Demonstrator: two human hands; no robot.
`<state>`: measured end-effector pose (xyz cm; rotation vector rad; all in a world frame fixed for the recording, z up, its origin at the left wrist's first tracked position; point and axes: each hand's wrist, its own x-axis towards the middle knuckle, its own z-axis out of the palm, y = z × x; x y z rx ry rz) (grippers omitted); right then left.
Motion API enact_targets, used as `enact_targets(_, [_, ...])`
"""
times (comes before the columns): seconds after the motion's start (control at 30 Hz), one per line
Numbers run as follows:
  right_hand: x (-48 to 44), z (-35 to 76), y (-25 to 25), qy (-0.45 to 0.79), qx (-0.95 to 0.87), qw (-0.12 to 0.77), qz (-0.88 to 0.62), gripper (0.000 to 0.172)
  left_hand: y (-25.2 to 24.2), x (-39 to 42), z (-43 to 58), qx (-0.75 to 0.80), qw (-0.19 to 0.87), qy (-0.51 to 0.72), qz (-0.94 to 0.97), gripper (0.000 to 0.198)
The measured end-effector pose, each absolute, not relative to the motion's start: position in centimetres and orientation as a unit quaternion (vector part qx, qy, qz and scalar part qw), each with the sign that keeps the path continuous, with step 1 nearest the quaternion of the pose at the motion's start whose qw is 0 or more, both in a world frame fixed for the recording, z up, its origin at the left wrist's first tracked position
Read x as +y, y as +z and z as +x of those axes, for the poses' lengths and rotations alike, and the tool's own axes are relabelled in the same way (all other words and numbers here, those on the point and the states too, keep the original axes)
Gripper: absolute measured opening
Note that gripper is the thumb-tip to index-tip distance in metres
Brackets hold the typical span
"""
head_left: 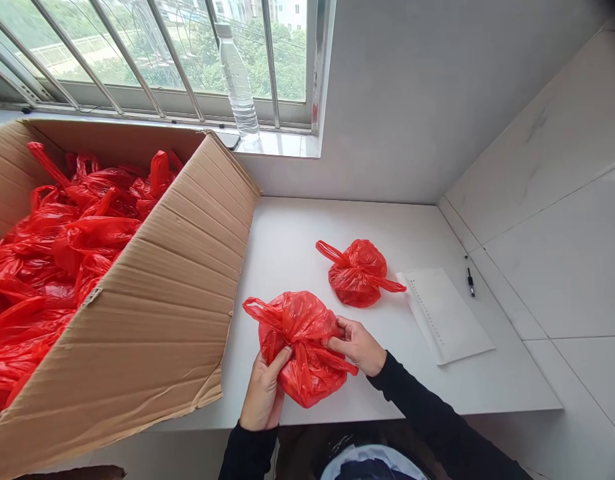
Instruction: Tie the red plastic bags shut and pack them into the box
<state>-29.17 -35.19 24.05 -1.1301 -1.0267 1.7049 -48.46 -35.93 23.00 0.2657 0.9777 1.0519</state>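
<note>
A knotted red plastic bag (307, 307) is held between my two hands above the white table's front part. My left hand (264, 387) grips its lower left side, the thumb pressed near the knot. With fingers closed on the plastic, my right hand (354, 343) pinches the bag's right side beside one of its handle ends. What the bag contains is hidden. Just behind it, a second tied red bag (360, 272) rests on the table, its two handle loops sticking out to either side.
A large cardboard box (187, 287) full of tied red bags (62, 247) stands at the left. On the table (292, 220) lie a white notepad (450, 313) and a black pen (470, 283). A water bottle (238, 87) stands on the sill by the barred window.
</note>
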Motion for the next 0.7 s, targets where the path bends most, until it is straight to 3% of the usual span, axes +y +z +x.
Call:
enact_targets(0.17, [-34.8,-29.6,23.8,0.634,-0.403,0.445,-0.488,0.041,24.1,-36.5,-48.2,0.406,0.788,0.446,0.121,0.054])
enact_targets(0.37, [-35.0,-28.9,24.5,0.658,-0.391,0.429,-0.479,0.045,23.8,-36.8,-48.2,0.385,0.778,0.446,0.219,0.072])
enact_targets(0.53, [-36.2,-28.6,25.0,0.730,-0.382,0.376,-0.424,0.052,22.7,-35.9,-47.9,0.429,0.752,0.455,0.208,0.074])
enact_targets(0.7, [-36.1,-28.9,23.9,0.681,-0.375,0.450,-0.440,0.045,23.2,-36.7,-47.3,0.383,0.781,0.460,0.178,0.070])
